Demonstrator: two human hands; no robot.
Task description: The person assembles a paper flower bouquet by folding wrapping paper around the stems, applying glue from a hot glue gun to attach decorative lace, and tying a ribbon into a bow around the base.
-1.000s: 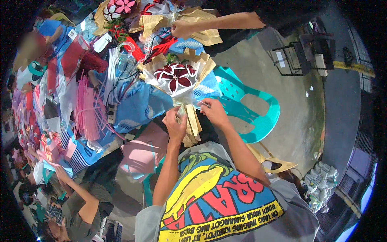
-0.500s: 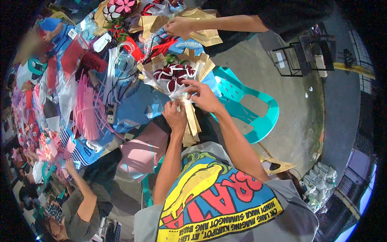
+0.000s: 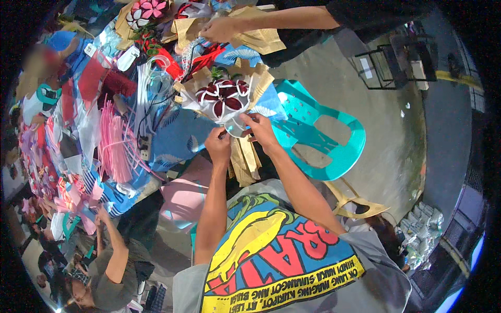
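A bouquet lies in front of me, with dark red, white-edged flowers (image 3: pixel 227 99) set in a collar of tan printed paper (image 3: pixel 259 83). Its tan paper handle (image 3: pixel 244 164) points down toward my shirt. Over the neck sits a piece of whitish see-through wrap (image 3: pixel 235 125). My left hand (image 3: pixel 218 143) pinches this wrap at its lower left edge. On the opposite side, my right hand (image 3: pixel 261 133) has thumb and fingers closed on the wrap's right edge. The fingertips partly hide the neck of the bouquet.
A teal plastic chair (image 3: pixel 342 141) stands right of the bouquet. The cluttered table at left bears pink stems (image 3: pixel 116 148) and a blue cloth (image 3: pixel 177 138). A co-worker's arm (image 3: pixel 282 20) reaches in from the top right; another person's hand (image 3: pixel 102 215) holds a pink bouquet at lower left.
My right hand has come down from the flowers to the wrap's edge. My left hand has shifted slightly left and up. The red flowers show more fully, and the whitish wrap spreads over the neck.
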